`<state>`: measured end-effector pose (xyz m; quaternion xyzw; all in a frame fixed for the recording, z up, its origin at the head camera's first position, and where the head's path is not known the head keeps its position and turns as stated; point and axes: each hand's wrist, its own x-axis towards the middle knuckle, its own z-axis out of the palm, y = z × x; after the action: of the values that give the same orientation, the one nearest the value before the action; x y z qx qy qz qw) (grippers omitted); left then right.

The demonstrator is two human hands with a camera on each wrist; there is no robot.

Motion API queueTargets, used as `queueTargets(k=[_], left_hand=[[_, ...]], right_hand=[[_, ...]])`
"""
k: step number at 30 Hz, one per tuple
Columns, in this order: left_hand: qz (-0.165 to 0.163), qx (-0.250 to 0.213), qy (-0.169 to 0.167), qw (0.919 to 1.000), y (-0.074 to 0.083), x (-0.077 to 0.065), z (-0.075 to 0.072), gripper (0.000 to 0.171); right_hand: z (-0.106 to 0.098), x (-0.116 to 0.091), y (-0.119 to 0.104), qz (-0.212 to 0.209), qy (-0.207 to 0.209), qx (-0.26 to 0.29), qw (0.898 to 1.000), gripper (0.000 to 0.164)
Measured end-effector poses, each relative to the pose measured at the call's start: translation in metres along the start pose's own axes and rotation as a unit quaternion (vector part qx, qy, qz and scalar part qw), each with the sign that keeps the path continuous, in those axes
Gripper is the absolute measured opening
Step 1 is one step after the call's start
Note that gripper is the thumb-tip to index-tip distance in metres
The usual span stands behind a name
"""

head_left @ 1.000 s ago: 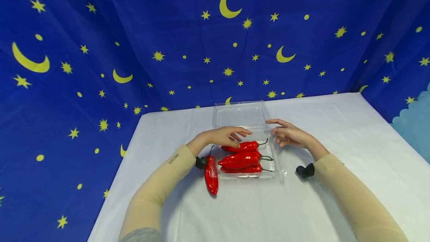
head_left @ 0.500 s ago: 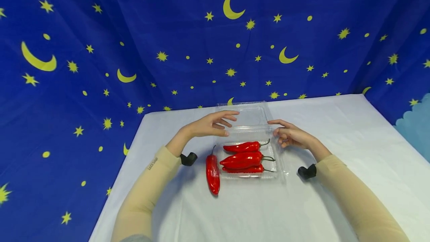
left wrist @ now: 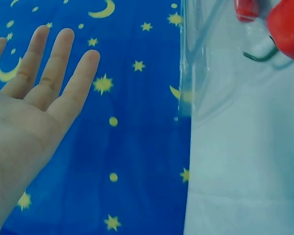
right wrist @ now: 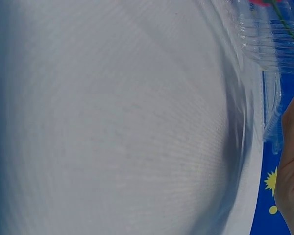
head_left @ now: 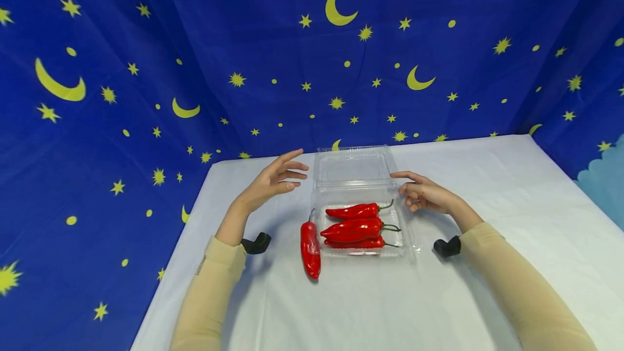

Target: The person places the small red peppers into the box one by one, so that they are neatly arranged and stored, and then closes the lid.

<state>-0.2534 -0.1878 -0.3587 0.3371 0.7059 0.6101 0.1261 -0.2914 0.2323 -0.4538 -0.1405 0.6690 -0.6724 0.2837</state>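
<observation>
left hand [head_left: 265,183], centre-left, fingers released; right hand [head_left: 429,195] loose by box [head_left: 353,167]; loose pepper [head_left: 310,251] lower centre, beside box.

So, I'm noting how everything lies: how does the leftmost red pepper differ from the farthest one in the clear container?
The leftmost pepper lies outside the clear container; the farthest pepper lies inside it. In the head view, the leftmost pepper runs nearly top to bottom, while the farthest pepper runs across. Both are glossy, red and elongated.
</observation>
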Motion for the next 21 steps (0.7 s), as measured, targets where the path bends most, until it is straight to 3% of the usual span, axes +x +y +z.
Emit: queueTargets(k=[5,11,17,21], left_hand=[[-0.016,-0.013,0.028,0.9994,-0.011,-0.023,-0.003,0.068],[-0.097,-0.016,0.026,0.9948,-0.033,-0.048,0.007,0.066],[-0.176,-0.023,0.015,0.9839,-0.053,-0.067,0.02,0.07],[-0.221,0.011,0.023,0.975,-0.059,-0.073,0.031,0.075]], right_hand=[[0.001,-0.001,0.0,0.003,-0.001,0.006,1.0,0.05],[-0.001,-0.001,0.0,0.005,0.002,0.008,1.0,0.05],[-0.001,-0.002,-0.001,0.009,0.005,0.005,1.0,0.053],[-0.001,-0.003,-0.001,0.011,0.01,0.002,1.0,0.053]])
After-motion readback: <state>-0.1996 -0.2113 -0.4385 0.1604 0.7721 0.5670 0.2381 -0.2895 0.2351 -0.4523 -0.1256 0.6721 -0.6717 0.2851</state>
